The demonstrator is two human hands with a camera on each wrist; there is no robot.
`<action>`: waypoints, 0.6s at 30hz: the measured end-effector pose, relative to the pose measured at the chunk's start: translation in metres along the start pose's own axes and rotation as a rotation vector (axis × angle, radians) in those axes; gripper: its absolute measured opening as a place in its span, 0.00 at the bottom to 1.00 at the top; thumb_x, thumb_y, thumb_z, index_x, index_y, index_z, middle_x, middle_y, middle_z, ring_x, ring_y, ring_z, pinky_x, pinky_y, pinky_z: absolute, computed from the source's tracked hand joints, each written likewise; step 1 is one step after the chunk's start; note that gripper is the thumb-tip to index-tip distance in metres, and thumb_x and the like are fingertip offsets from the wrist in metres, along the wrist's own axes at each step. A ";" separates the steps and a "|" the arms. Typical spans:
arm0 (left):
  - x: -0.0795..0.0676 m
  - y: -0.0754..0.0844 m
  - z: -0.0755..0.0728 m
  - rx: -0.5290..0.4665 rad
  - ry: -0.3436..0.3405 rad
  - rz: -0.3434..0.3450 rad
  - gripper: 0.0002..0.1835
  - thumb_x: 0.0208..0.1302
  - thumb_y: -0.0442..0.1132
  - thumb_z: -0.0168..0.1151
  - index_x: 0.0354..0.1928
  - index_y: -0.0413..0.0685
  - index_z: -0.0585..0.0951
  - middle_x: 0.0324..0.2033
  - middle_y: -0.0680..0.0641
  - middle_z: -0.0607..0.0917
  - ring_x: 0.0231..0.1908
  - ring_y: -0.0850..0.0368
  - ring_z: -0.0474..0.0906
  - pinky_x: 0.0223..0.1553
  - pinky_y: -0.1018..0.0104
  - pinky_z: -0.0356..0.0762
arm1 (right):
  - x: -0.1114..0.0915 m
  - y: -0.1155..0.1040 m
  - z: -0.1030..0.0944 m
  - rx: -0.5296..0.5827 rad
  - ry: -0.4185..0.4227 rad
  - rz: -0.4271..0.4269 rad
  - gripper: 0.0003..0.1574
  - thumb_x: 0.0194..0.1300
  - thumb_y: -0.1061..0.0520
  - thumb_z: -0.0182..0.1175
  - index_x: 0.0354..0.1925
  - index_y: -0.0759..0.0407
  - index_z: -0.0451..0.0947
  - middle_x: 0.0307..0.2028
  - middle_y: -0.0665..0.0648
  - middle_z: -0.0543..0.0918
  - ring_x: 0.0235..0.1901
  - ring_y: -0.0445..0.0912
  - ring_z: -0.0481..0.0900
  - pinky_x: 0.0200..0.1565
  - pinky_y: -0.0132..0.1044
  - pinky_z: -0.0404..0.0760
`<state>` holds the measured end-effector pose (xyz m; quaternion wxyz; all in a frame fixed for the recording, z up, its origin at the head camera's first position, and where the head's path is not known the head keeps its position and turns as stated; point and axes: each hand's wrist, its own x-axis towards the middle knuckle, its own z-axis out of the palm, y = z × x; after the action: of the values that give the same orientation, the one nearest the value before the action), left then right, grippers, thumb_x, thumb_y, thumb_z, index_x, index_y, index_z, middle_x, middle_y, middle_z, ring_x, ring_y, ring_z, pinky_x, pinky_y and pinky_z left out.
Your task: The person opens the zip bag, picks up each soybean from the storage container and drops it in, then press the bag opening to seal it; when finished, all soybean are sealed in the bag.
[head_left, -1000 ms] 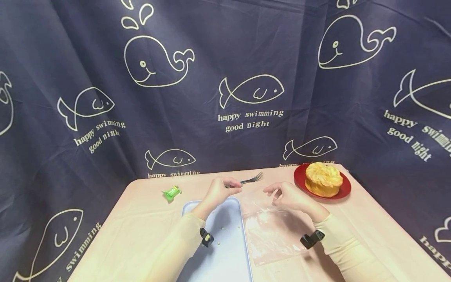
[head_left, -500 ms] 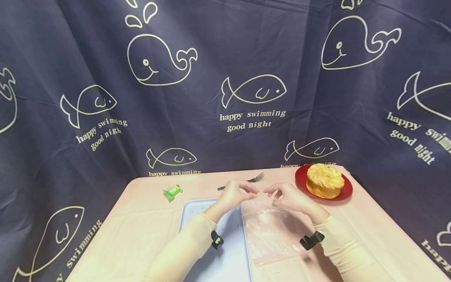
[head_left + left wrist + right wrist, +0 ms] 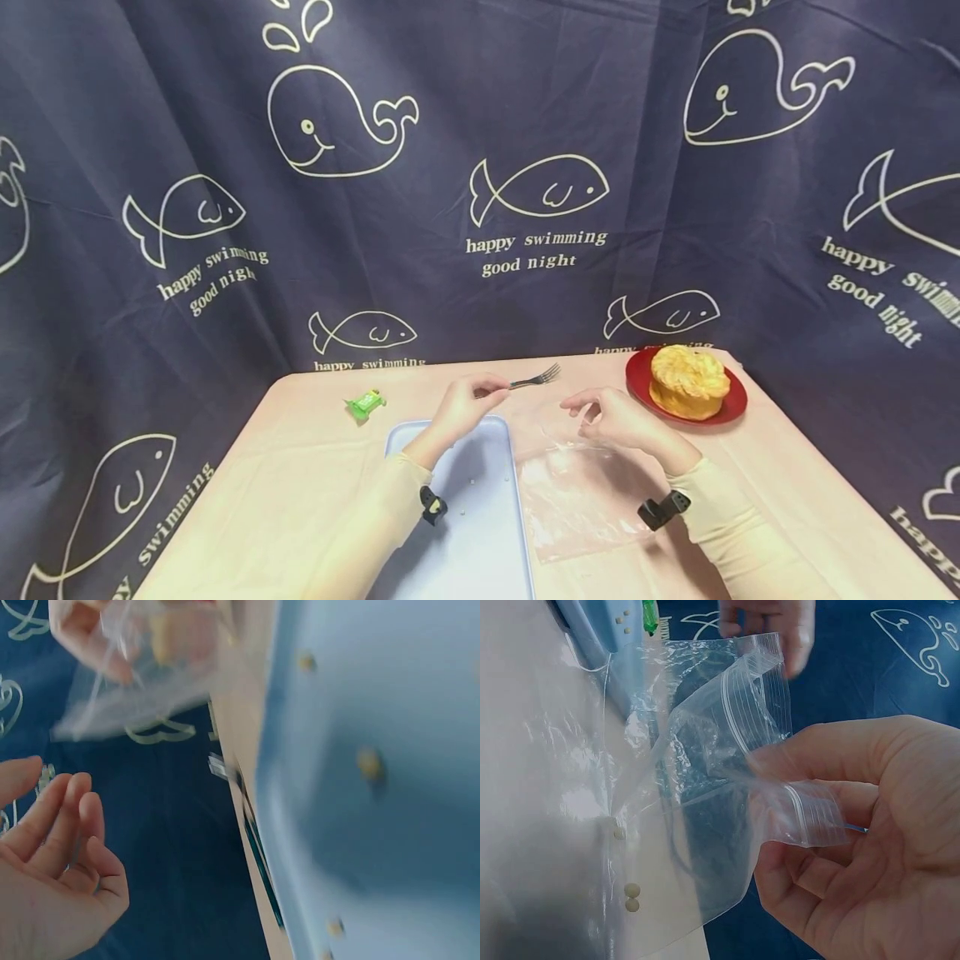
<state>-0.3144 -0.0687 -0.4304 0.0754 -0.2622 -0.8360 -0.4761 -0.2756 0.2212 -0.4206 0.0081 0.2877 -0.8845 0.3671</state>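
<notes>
While the right hand (image 3: pixel 904 802) pinches the clear zip bag (image 3: pixel 705 814) beside the blue tray (image 3: pixel 483 554), the left hand (image 3: pixel 467 407) has swung back from the bag's mouth toward the tray's far end — fingers loosely curled, apparently holding nothing, though that wrist view is blurred. Beads (image 3: pixel 632 891) show in the bag and on the tray, so the work looks part done; the curtain (image 3: pixel 420 242) reads "happy swimming good night" — the green packet's (image 3: pixel 365 405) print is illegible.

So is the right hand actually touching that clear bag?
Touching: the right wrist view shows the right hand pinching the clear bag between thumb and fingers, beside its zip strip.
</notes>
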 end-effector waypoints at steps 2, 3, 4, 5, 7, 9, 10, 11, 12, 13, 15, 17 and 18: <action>-0.003 -0.008 -0.011 0.049 0.009 -0.035 0.07 0.68 0.38 0.68 0.43 0.44 0.89 0.39 0.51 0.90 0.38 0.58 0.85 0.45 0.62 0.81 | 0.001 -0.001 0.000 -0.001 0.001 -0.003 0.26 0.51 0.71 0.66 0.53 0.71 0.82 0.38 0.56 0.85 0.33 0.44 0.81 0.36 0.34 0.80; -0.004 -0.012 -0.017 0.075 0.006 -0.066 0.06 0.67 0.38 0.69 0.42 0.45 0.89 0.38 0.51 0.90 0.37 0.58 0.85 0.44 0.62 0.82 | 0.001 -0.001 0.000 -0.001 0.000 -0.004 0.26 0.52 0.71 0.66 0.53 0.71 0.82 0.38 0.57 0.85 0.33 0.44 0.81 0.36 0.34 0.80; -0.006 -0.015 -0.022 0.100 0.001 -0.095 0.05 0.66 0.38 0.69 0.41 0.45 0.89 0.37 0.51 0.90 0.37 0.58 0.85 0.43 0.61 0.82 | 0.001 -0.001 0.000 0.000 0.000 -0.004 0.26 0.52 0.71 0.66 0.53 0.71 0.82 0.39 0.58 0.85 0.33 0.44 0.81 0.36 0.34 0.80; -0.007 -0.018 -0.027 0.127 -0.003 -0.122 0.05 0.65 0.38 0.70 0.39 0.45 0.89 0.36 0.51 0.89 0.36 0.58 0.84 0.42 0.61 0.81 | 0.001 -0.002 -0.001 0.000 0.000 -0.004 0.26 0.52 0.71 0.66 0.53 0.71 0.82 0.39 0.59 0.85 0.32 0.43 0.81 0.36 0.34 0.80; -0.011 -0.023 -0.036 0.175 -0.013 -0.171 0.03 0.62 0.37 0.72 0.35 0.46 0.90 0.33 0.53 0.89 0.35 0.59 0.83 0.41 0.61 0.81 | 0.002 -0.003 -0.001 0.001 0.000 -0.001 0.27 0.52 0.71 0.66 0.53 0.71 0.82 0.39 0.59 0.86 0.32 0.42 0.81 0.36 0.34 0.80; -0.014 -0.027 -0.042 0.211 -0.034 -0.213 0.02 0.59 0.36 0.74 0.32 0.47 0.90 0.30 0.53 0.88 0.34 0.59 0.82 0.40 0.61 0.80 | 0.002 -0.003 -0.001 0.005 -0.001 0.004 0.27 0.51 0.71 0.66 0.53 0.71 0.82 0.39 0.59 0.86 0.32 0.42 0.81 0.36 0.34 0.80; -0.016 -0.029 -0.044 0.229 -0.048 -0.226 0.02 0.57 0.35 0.75 0.30 0.46 0.89 0.28 0.53 0.88 0.32 0.59 0.81 0.39 0.60 0.80 | 0.002 -0.004 -0.001 0.008 -0.001 0.006 0.27 0.51 0.71 0.66 0.53 0.71 0.82 0.39 0.58 0.86 0.32 0.42 0.81 0.35 0.34 0.80; -0.018 -0.030 -0.046 0.250 -0.065 -0.242 0.02 0.55 0.35 0.76 0.29 0.46 0.89 0.27 0.54 0.88 0.31 0.59 0.80 0.39 0.61 0.79 | 0.002 -0.004 0.000 0.011 -0.002 0.008 0.27 0.51 0.71 0.66 0.53 0.70 0.82 0.39 0.57 0.86 0.32 0.42 0.81 0.35 0.34 0.80; -0.019 -0.032 -0.047 0.270 -0.084 -0.257 0.03 0.53 0.34 0.76 0.28 0.47 0.89 0.25 0.54 0.87 0.30 0.60 0.79 0.38 0.61 0.79 | 0.003 -0.004 0.000 0.013 -0.002 0.010 0.27 0.51 0.71 0.66 0.53 0.70 0.83 0.38 0.56 0.85 0.32 0.42 0.81 0.35 0.34 0.80; -0.021 -0.033 -0.048 0.291 -0.105 -0.272 0.04 0.52 0.34 0.77 0.27 0.48 0.88 0.23 0.55 0.87 0.29 0.60 0.79 0.37 0.62 0.78 | 0.003 -0.004 0.001 0.014 -0.003 0.012 0.27 0.51 0.71 0.66 0.53 0.69 0.83 0.38 0.55 0.85 0.32 0.42 0.81 0.35 0.34 0.80; -0.024 -0.037 -0.048 0.328 -0.141 -0.296 0.06 0.49 0.33 0.79 0.25 0.49 0.88 0.21 0.56 0.85 0.27 0.60 0.77 0.36 0.62 0.77 | 0.003 -0.004 0.002 0.019 -0.005 0.016 0.27 0.51 0.71 0.66 0.53 0.68 0.83 0.38 0.54 0.85 0.31 0.42 0.81 0.35 0.34 0.80; -0.026 -0.039 -0.048 0.356 -0.167 -0.319 0.07 0.47 0.33 0.80 0.24 0.50 0.87 0.19 0.57 0.83 0.27 0.60 0.76 0.36 0.62 0.76 | 0.004 -0.004 0.003 0.024 -0.008 0.019 0.27 0.51 0.71 0.66 0.53 0.68 0.83 0.38 0.54 0.85 0.31 0.42 0.80 0.35 0.34 0.80; -0.027 -0.041 -0.048 0.368 -0.175 -0.318 0.08 0.47 0.33 0.80 0.23 0.50 0.87 0.19 0.57 0.83 0.26 0.59 0.76 0.36 0.62 0.76 | 0.005 -0.004 0.003 0.025 -0.009 0.019 0.27 0.51 0.71 0.66 0.53 0.69 0.83 0.38 0.54 0.85 0.32 0.42 0.80 0.35 0.34 0.80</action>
<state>-0.3177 -0.1356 -0.4456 -0.0267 -0.1493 -0.9426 -0.2974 -0.2769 0.2148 -0.4196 -0.0030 0.2812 -0.8825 0.3771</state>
